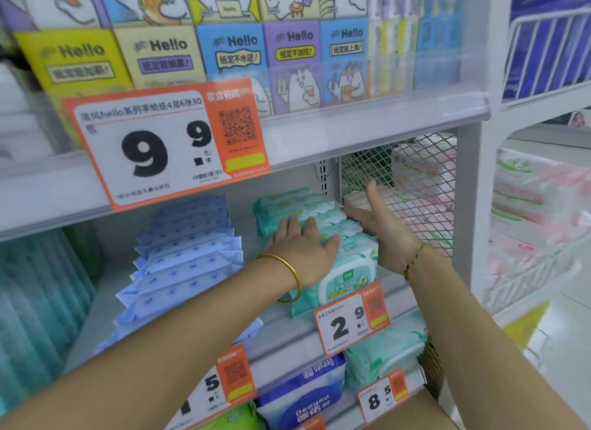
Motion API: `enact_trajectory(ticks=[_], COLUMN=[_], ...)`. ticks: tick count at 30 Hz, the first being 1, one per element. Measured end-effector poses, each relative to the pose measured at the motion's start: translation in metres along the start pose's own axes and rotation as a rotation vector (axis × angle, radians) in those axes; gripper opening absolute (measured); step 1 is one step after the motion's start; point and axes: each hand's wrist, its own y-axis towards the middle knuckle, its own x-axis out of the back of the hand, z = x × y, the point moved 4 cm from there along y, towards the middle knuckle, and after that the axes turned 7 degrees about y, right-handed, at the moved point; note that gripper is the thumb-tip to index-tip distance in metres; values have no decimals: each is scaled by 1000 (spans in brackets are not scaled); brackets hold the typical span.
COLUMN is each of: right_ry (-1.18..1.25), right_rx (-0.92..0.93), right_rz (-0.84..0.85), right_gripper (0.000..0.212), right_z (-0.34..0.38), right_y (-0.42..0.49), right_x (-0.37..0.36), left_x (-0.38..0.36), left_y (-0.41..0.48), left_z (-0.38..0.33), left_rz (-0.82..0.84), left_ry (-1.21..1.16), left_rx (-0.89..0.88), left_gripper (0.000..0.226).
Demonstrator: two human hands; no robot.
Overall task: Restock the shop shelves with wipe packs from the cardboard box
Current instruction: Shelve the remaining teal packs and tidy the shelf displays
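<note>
Grey metal shelf bearing blue packs at left and a row of green wipe packs, with the left hand pressed flat on top, the right hand held open and edge-on along the row's right side, beside a mesh panel.

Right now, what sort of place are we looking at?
Most likely a shop aisle: orange price tag with a QR code on the white shelf edge, and rows of green wipe packs and tissue packs.
</note>
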Motion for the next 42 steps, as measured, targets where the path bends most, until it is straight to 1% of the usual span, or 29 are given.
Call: enact_trajectory(ticks=[2, 5, 6, 9, 12, 14, 17, 18, 21, 27, 29, 33, 36, 38, 40, 42], right_ry=[4, 6, 4, -27, -63, -96, -81, -85, -94, -167, -191, -269, -356, -452, -567, -727], right_rx=[5, 4, 5, 65, 91, 113, 129, 127, 135, 139, 179, 274, 324, 390, 523, 643], right_rz=[-33, -37, -56, -171, -204, -223, -252, -258, -277, -295, -327, -466, -453, -503, -600, -660], right_gripper=[73, 78, 79, 74, 82, 75, 53, 52, 66, 71, 72, 76, 63, 55, 52, 47], right_z=[-2, 1, 2, 1, -6, -8, -9, -8, -10, -5, -4, 0, -1, 1, 5, 3], right_y=[-8, -14, -16, -23, -27, -27, -27, -29, -27, -30, -32, -44, -49, -55, -66, -81], right_x=[-5, -8, -7, 0, -3, -7, -9, -11, -9, -14, -13, -11, -22, -31, -37, -54], left_x=[-2, 0, 1, -2, -7, -6, -6, -7, -8, -8, -7, -3, -7, -5, 4, 11], left_y=[1, -2, -5, -17, -26, -27, -24, -23, -19, -21, -21, -22, -25, -31, -52, -86], left_z=[1, 1, 0, -5, -9, -11, -12, -12, -9, -9, -6, 3, 2, 0, 0, 7], left_rz=[-17, -58, -75, -89, -93, -108, -140, -149, -169, -190, -196, -266, -255, -275, -361, -502], left_ry=[1, -18, -30, -71, -126, -160, -169, -169, -168, -205, -253, -398, -416, -450, -424, -370], left_rx=[10, 24, 27, 61, 117, 133, 141, 140, 144, 146, 156, 196, 194, 190, 116, -18], left_gripper=[66, 65, 65, 68, 70, 69, 67, 67, 69, 68, 64, 51, 49, 52, 51, 49])
